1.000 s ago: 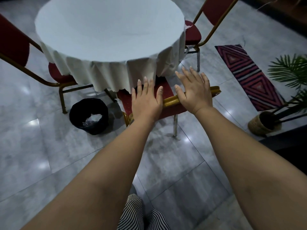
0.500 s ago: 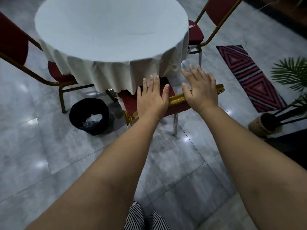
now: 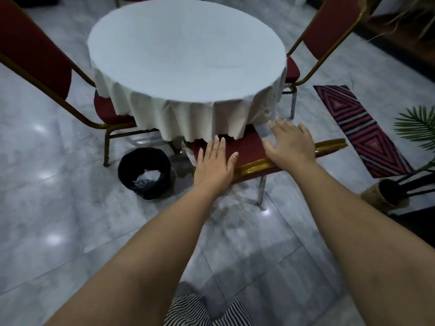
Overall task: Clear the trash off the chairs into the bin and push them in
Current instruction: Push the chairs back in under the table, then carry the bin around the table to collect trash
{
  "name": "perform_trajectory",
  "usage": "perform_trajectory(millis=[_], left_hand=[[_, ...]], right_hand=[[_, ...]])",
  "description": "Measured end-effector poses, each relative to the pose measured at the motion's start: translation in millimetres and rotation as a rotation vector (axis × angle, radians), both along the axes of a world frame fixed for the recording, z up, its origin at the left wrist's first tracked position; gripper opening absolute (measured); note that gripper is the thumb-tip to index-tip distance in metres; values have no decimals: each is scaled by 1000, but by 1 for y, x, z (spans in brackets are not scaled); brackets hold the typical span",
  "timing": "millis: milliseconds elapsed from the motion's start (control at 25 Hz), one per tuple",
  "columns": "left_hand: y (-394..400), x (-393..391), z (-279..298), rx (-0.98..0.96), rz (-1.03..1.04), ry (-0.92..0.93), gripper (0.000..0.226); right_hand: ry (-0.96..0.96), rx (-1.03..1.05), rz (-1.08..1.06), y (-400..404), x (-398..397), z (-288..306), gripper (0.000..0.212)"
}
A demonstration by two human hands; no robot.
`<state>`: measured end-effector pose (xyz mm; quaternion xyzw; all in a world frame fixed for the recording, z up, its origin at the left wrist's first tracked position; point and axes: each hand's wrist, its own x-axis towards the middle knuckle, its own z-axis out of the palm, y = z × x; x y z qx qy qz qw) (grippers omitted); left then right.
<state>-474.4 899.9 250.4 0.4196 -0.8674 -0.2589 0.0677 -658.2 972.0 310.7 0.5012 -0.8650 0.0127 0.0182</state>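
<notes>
Red chair (image 3: 247, 147) with gold frame, flat hands on top.

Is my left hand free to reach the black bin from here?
Probably yes: the left hand lies flat on the chair back, holding nothing, and bare floor separates it from the bin.

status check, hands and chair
Left hand and right hand open, flat on chair back. Chair partly under tablecloth. Bin beside it, apart.

Both hands (image 3: 249, 158) flat on red chair back (image 3: 249, 149), bin (image 3: 144, 172) beside
</notes>
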Motion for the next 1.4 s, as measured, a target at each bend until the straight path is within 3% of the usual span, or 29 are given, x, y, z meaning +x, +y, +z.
perform_trajectory(millis=[280, 480, 800, 1000, 1240, 1400], left_hand=[[-68, 118, -15, 7, 284, -128, 67], [-118, 204, -50, 128, 498, -165, 63], [-230, 252, -108, 359, 605, -192, 65], [-295, 263, -153, 497, 660, -129, 67], [-364, 277, -238, 621, 670, -122, 71], [-405, 284, -325, 692, 673, -166, 75]], right_hand=[[-196, 41, 214, -95, 117, -31, 61], [-347, 203, 310, -159, 185, -81, 64], [-565, 382, 208, -272, 229, -170, 68], [-648, 383, 97, -328, 253, -227, 67], [-774, 367, -191, -366, 263, -317, 70], [-831, 355, -315, -393, 261, -397, 71]])
